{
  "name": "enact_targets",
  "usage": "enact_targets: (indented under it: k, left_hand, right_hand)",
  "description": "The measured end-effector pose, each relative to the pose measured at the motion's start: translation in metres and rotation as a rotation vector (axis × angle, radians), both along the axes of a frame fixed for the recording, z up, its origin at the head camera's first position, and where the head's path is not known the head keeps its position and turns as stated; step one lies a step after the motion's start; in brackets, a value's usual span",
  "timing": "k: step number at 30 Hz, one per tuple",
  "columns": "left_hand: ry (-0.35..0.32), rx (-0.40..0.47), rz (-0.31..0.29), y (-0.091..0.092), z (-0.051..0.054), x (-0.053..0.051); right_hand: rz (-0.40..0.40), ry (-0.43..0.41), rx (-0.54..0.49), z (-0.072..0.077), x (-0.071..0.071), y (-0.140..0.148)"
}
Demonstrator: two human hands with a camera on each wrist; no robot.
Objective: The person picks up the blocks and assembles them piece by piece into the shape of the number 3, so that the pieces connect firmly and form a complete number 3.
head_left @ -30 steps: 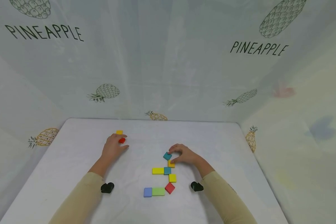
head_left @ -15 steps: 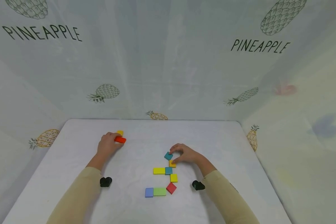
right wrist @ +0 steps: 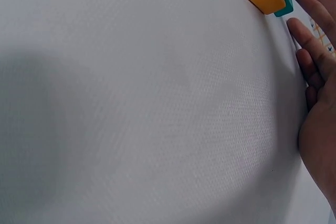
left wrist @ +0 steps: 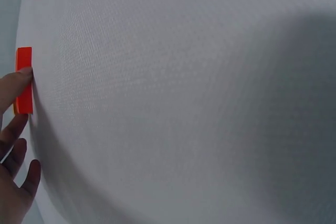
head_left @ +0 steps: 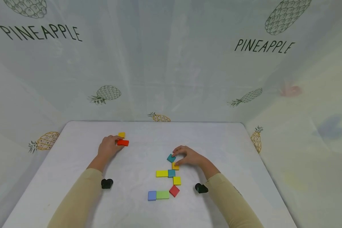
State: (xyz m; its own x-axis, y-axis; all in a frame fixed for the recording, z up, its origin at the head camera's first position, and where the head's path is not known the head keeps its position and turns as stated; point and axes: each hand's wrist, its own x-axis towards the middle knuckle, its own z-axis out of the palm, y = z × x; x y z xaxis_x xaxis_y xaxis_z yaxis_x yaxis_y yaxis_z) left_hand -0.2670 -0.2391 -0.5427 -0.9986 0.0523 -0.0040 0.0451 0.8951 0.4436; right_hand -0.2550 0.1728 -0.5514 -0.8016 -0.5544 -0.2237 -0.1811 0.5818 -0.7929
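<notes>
My left hand [head_left: 108, 147] pinches a red rectangular block [head_left: 123, 143] between thumb and fingers at the table's far left. In the left wrist view the thumb lies on the face of the red block [left wrist: 24, 93]. A yellow block [head_left: 122, 135] sits just behind that hand's fingertips. My right hand [head_left: 188, 157] rests at the far end of a row of blocks. Its fingertip touches a tilted teal block [head_left: 171, 158], and its thumb is at an orange-yellow block [head_left: 175, 166]. The right wrist view shows the other fingers of the right hand [right wrist: 320, 72] loosely bent, holding nothing.
Nearer along the row lie a yellow rectangle [head_left: 161, 173], a teal square [head_left: 171, 173], a yellow square [head_left: 177, 180], a turned red square [head_left: 174, 191], a green rectangle [head_left: 162, 194] and a blue square [head_left: 152, 195]. A white cloth covers the table [head_left: 131, 215].
My left thumb and fingers have closed on the red block, which now shows its long side, turned slightly. The left hand has drawn back a little leftward. My right hand stays at the row.
</notes>
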Motion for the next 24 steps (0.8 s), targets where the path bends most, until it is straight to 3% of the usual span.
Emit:
enact_targets:
  k: [7,15,24]
  left_hand:
    - [-0.043,0.019,0.024,0.003,0.003,0.003]
    - [-0.024,0.034,-0.016,0.005,0.003,0.002]
    - [-0.004,0.105,-0.048,0.028,0.004,0.009]
  right_hand:
    - [0.004,-0.005,-0.015,0.001,0.0,0.0]
    - [0.005,-0.004,-0.019,0.001,0.0,0.0]
    - [-0.002,-0.002,-0.011,-0.001,-0.001,0.0]
